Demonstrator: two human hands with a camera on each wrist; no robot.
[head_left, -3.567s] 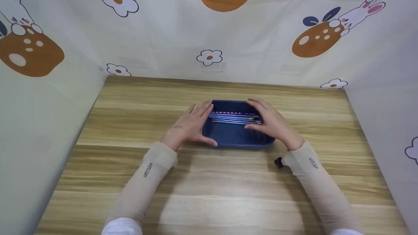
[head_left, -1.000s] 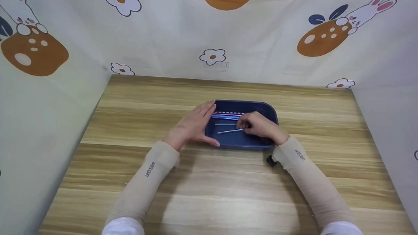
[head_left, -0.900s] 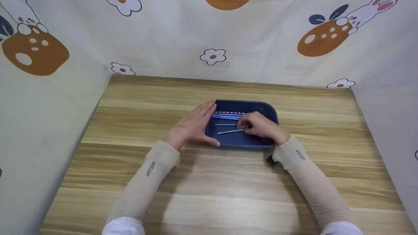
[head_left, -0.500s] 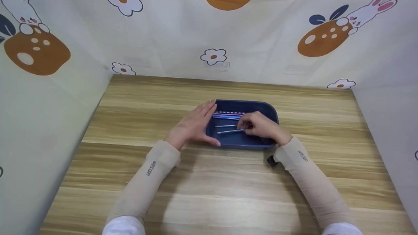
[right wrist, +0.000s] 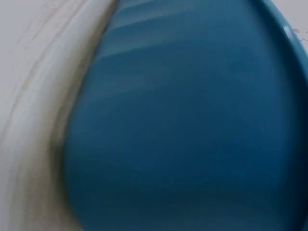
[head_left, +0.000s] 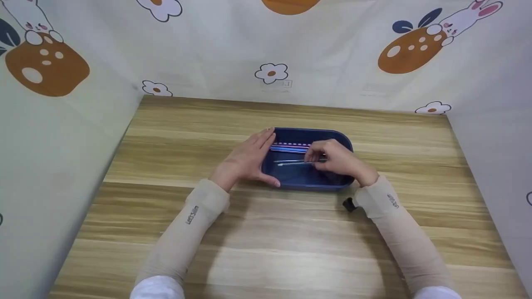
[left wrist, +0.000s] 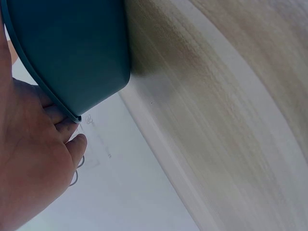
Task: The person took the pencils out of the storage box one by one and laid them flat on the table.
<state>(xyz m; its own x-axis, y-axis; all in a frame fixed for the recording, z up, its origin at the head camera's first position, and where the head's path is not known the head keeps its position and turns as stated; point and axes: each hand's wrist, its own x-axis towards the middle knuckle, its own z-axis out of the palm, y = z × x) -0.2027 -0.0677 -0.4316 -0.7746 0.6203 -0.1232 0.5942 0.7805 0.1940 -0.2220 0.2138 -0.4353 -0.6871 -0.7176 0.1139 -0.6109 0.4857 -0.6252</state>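
Note:
A dark blue rectangular box (head_left: 307, 182) stands on the table with slim, pen-like sticks in it. My left hand (head_left: 245, 160) lies against its left end, fingers along the back corner and thumb at the front rim. In the left wrist view, the fingertips of my left hand (left wrist: 38, 149) meet the edge of the box (left wrist: 77, 53). Inside it, my right hand (head_left: 332, 157) pinches two thin silvery-blue sticks (head_left: 291, 163), their narrow ends pointing left and their other ends partly hidden by the fingers. The right wrist view shows mostly the blurred blue box wall (right wrist: 183, 120).
Along the box's back side lies a row of bright blue and purple sticks (head_left: 289, 148), one with a dashed pattern. The wood-grain table (head_left: 274, 249) is bounded by pale patterned curtains (head_left: 208, 54). A small black device (head_left: 350, 204) sits at the right wrist.
From holding the box's right end, my right hand has moved inside and separated two sticks from the row. Just now it shifts slightly right, and the two sticks come closer together.

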